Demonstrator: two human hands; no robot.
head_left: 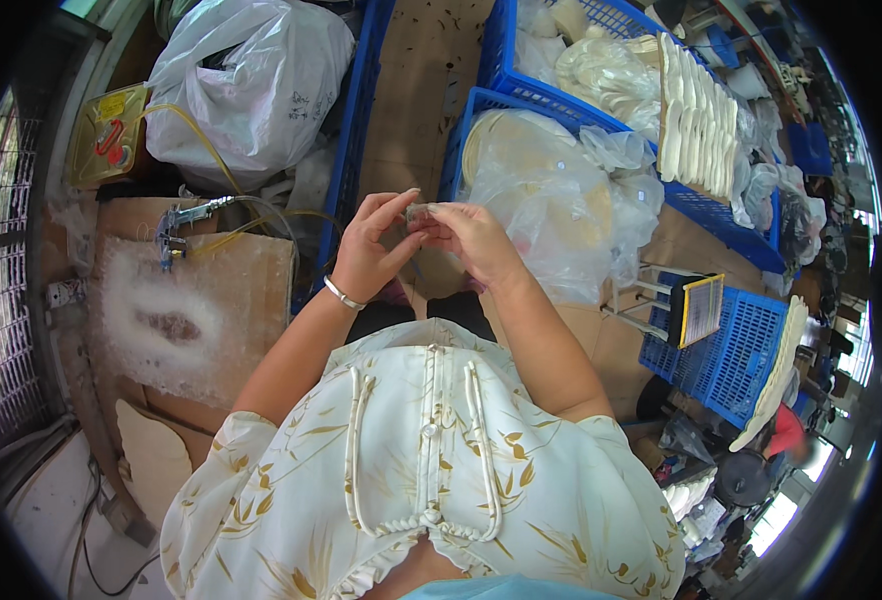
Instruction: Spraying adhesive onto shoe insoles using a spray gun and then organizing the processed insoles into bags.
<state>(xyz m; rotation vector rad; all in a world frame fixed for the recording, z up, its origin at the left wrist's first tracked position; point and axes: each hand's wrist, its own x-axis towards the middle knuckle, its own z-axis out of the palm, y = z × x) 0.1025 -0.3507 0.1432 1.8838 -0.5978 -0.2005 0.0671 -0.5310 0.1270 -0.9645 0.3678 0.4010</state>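
Note:
My left hand (369, 245), with a bracelet on its wrist, and my right hand (473, 243) are raised together in front of my body. Between their fingertips is a small greyish, partly see-through thing (420, 213), too small to name. My right thumb and fingers pinch it. The left fingers curl to it from the other side, their tips close against it. To the left, a metal spray gun (173, 238) with a hose rests by a whitened, worn board (231, 300).
A large white plastic bag (251, 90) sits at the far left beside a yellowish can (111, 135). Blue crates (501, 45) at the right hold plastic-wrapped pale flat pieces (696, 120). A metal-legged stool (676, 305) stands before another blue crate (736, 350). Another person's red sleeve (785, 430) shows far right.

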